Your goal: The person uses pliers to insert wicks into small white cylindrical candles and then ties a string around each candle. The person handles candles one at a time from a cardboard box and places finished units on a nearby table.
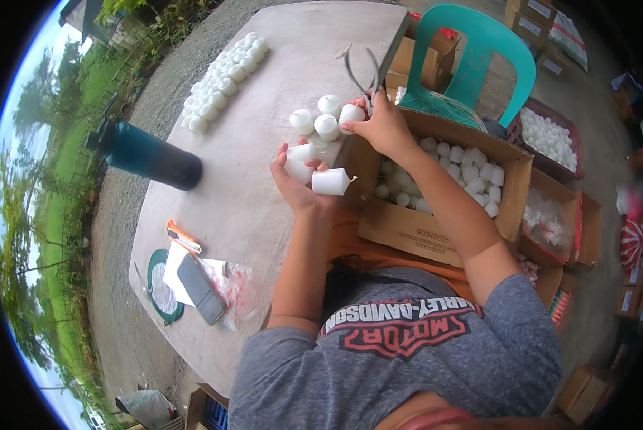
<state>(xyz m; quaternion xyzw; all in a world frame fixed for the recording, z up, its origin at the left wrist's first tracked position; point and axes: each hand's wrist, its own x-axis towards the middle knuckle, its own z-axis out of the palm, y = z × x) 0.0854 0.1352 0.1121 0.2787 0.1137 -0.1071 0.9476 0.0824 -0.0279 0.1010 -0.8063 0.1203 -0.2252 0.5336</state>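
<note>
Two short white candles lie in my left hand [300, 188], its fingers curled round them. One candle [299, 162] stands up from the palm; the other candle [329, 182] lies sideways, its wick pointing right. My right hand [380, 127] pinches another white candle [351, 115] at the table's right edge. Against the same hand is a plier-like tool [368, 79] with two spread grey handles; how it is gripped is partly hidden. Beside the right hand, three white candles [326, 127] stand on the table, thin wicks showing on some.
Rows of white candles [224, 80] stand at the table's far left, near a dark blue bottle [153, 155]. A phone [199, 290] and plastic bag [235, 290] lie nearer. Right of the table are a cardboard box [436, 240] of candles, a teal chair [511, 61] and a crate [550, 136].
</note>
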